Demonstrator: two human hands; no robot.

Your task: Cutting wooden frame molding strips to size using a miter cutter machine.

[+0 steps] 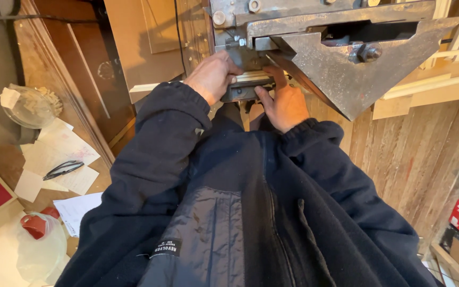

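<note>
Dark fleece sleeves (314, 175) fill my near view, both hands up at the grey metal machine (341, 58).
Left hand (212, 76) curls over a small dark block (245, 90) under the head; right hand (285, 104) pinches its other end. I judge I'm seating it; next needs steady alignment.
</note>
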